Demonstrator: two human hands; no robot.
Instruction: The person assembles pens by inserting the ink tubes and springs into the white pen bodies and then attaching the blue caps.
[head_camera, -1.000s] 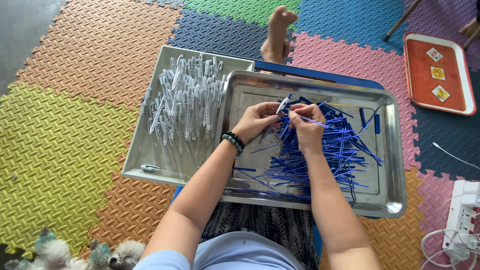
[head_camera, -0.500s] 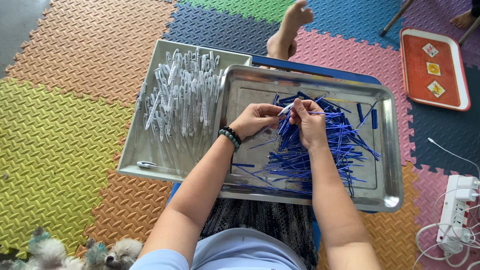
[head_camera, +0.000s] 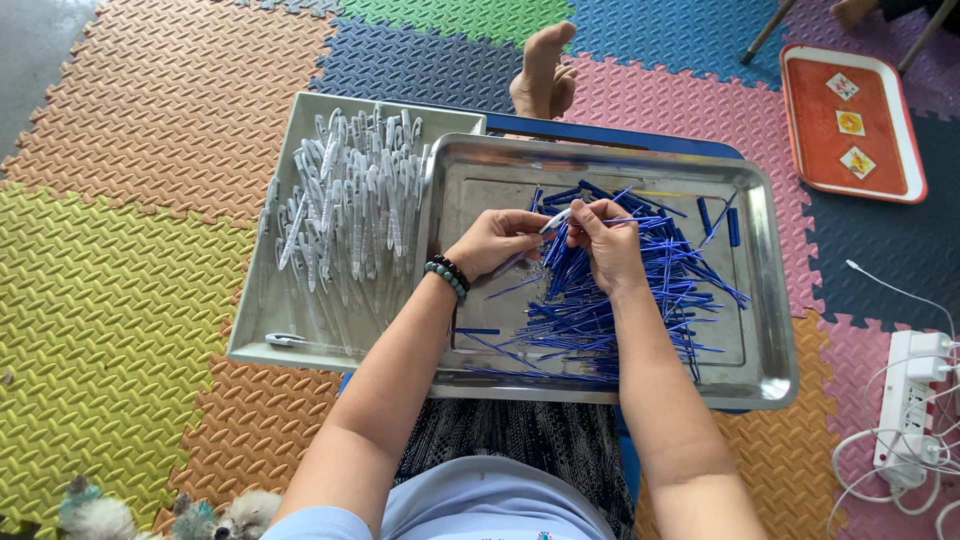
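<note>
A steel tray (head_camera: 770, 360) rests on my lap and holds a heap of thin blue pen refills (head_camera: 640, 290). Over its middle, my left hand (head_camera: 497, 243) and my right hand (head_camera: 607, 245) meet around a clear pen barrel (head_camera: 553, 220), each gripping one end. A dark bead bracelet (head_camera: 447, 274) circles my left wrist. To the left lies a second, grey tray (head_camera: 262, 330) piled with clear white pen barrels (head_camera: 350, 205).
My bare foot (head_camera: 541, 75) sticks out beyond the trays on coloured foam floor mats. An orange tray (head_camera: 850, 125) with three small cards lies at the top right. A white power strip (head_camera: 908, 410) with cables sits at the right edge. Fluffy toys (head_camera: 160, 515) lie at the bottom left.
Both hands have stayed together over the blue refills, working on the clear barrel between them. The view has shifted slightly; the trays keep their places.
</note>
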